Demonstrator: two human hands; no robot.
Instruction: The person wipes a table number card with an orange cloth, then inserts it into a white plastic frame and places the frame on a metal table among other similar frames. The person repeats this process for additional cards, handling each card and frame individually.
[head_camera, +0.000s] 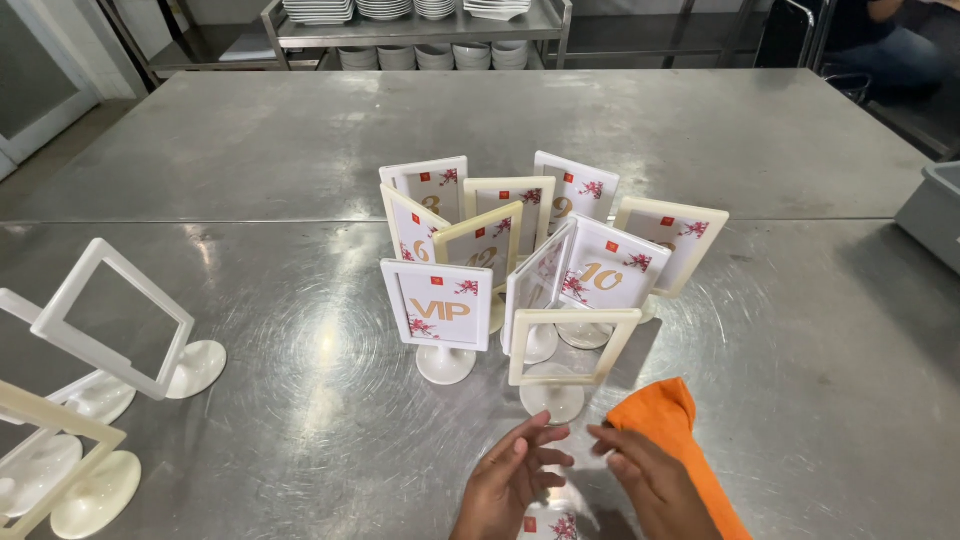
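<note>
Both my hands are low at the near edge of the steel table. My left hand has its fingers spread and holds nothing, hovering over a white card with red flowers lying flat between my hands. My right hand points its fingers left, with an orange cloth tucked under its outer side and trailing along my wrist. Just beyond my fingertips stands an empty cream frame stand on a round foot. Behind it is a cluster of several framed sign stands with flowered cards in them.
At the left edge are three empty frame stands, tilted or lying over. A grey bin sits at the right edge. Behind the table a steel rack carries stacked white plates and bowls. A seated person is at the back right.
</note>
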